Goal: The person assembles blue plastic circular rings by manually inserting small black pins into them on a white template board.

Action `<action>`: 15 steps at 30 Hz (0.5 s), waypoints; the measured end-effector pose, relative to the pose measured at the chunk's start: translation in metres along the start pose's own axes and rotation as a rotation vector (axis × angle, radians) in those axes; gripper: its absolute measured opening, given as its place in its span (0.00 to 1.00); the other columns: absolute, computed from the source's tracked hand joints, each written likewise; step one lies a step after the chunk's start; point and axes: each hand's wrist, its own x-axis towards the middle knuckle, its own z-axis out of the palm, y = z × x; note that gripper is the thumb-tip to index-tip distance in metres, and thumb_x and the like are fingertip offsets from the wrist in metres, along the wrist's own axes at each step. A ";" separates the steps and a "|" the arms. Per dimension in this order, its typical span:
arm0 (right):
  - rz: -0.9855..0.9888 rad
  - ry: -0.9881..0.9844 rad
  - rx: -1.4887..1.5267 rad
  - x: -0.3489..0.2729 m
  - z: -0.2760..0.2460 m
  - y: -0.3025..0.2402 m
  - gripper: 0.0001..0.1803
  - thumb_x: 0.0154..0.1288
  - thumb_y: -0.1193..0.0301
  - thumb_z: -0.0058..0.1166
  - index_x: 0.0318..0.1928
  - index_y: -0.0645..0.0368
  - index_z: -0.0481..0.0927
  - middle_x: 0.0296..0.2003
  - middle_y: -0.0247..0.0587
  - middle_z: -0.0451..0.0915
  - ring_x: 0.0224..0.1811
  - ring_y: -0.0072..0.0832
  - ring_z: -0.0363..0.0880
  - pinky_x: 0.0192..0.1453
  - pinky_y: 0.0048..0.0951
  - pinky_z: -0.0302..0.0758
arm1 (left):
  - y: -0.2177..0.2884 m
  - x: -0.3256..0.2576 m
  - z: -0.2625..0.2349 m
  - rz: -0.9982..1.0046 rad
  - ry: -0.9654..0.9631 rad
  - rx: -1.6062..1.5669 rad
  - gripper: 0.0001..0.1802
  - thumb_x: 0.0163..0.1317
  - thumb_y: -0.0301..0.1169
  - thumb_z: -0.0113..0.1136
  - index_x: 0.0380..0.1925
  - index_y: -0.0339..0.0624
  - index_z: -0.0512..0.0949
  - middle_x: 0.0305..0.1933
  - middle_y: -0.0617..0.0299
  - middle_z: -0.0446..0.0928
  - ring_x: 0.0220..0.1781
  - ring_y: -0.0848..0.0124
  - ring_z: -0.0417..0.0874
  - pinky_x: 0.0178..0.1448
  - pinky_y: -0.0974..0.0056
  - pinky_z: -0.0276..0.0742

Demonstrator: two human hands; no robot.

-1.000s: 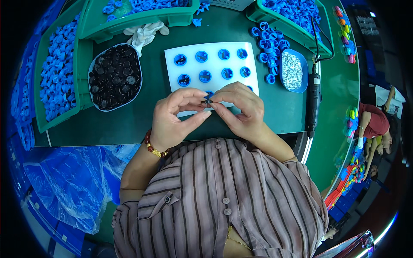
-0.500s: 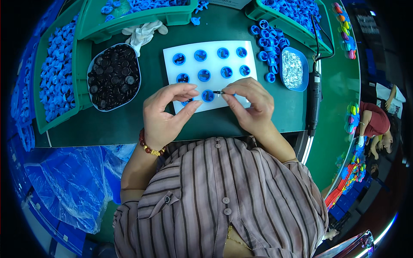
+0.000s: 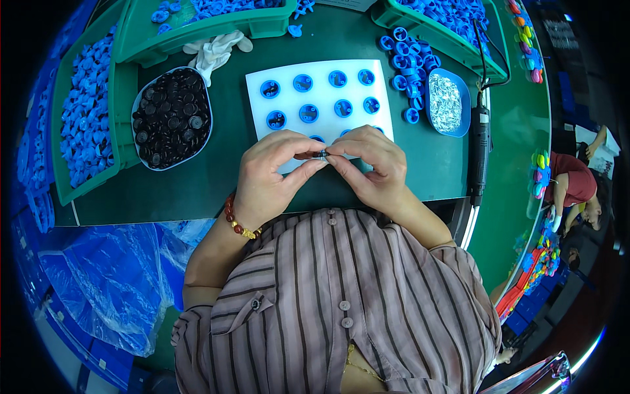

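My left hand and my right hand meet over the near edge of a white board. Both are closed in a pinch, fingertips nearly touching, on a small black part with a glint of silver. How it divides between the two hands is too small to make out. Rows of round blue caps with dark pieces inside lie on the board. My fingers hide most of its nearest row.
At left stand a tray of black discs and a green bin of blue parts. White gloves lie behind. Loose blue rings, a tray of small silvery pieces and a black electric screwdriver are right. People work farther right.
My left hand has moved right and closed, and its fingertips now meet those of my right hand at the small black part. The right hand has shifted slightly left and nearer me.
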 end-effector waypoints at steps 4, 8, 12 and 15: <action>-0.017 0.005 -0.004 0.000 0.002 0.000 0.12 0.50 0.80 0.69 0.36 0.59 0.83 0.32 0.39 0.84 0.33 0.34 0.83 0.35 0.30 0.77 | 0.002 0.000 -0.001 -0.003 0.009 0.015 0.16 0.51 0.19 0.71 0.43 0.37 0.83 0.37 0.57 0.83 0.36 0.69 0.83 0.40 0.68 0.79; -0.021 0.009 -0.008 -0.001 0.002 0.000 0.12 0.49 0.80 0.69 0.36 0.59 0.83 0.32 0.39 0.85 0.33 0.34 0.83 0.35 0.30 0.77 | 0.006 0.001 -0.002 -0.049 0.002 -0.013 0.18 0.49 0.21 0.73 0.42 0.39 0.82 0.38 0.58 0.83 0.37 0.70 0.83 0.41 0.67 0.79; -0.007 0.017 -0.021 -0.001 -0.001 0.000 0.12 0.49 0.81 0.69 0.36 0.59 0.83 0.32 0.39 0.84 0.33 0.34 0.83 0.35 0.30 0.77 | 0.006 0.003 -0.008 -0.051 0.048 -0.005 0.19 0.45 0.23 0.76 0.40 0.41 0.82 0.37 0.59 0.82 0.36 0.67 0.83 0.40 0.64 0.79; -0.024 0.052 -0.051 -0.001 -0.002 0.003 0.11 0.48 0.81 0.69 0.35 0.59 0.84 0.31 0.39 0.84 0.32 0.34 0.82 0.34 0.30 0.76 | 0.003 0.006 -0.015 0.089 -0.025 0.318 0.17 0.45 0.27 0.75 0.38 0.45 0.83 0.37 0.61 0.79 0.39 0.64 0.79 0.43 0.60 0.75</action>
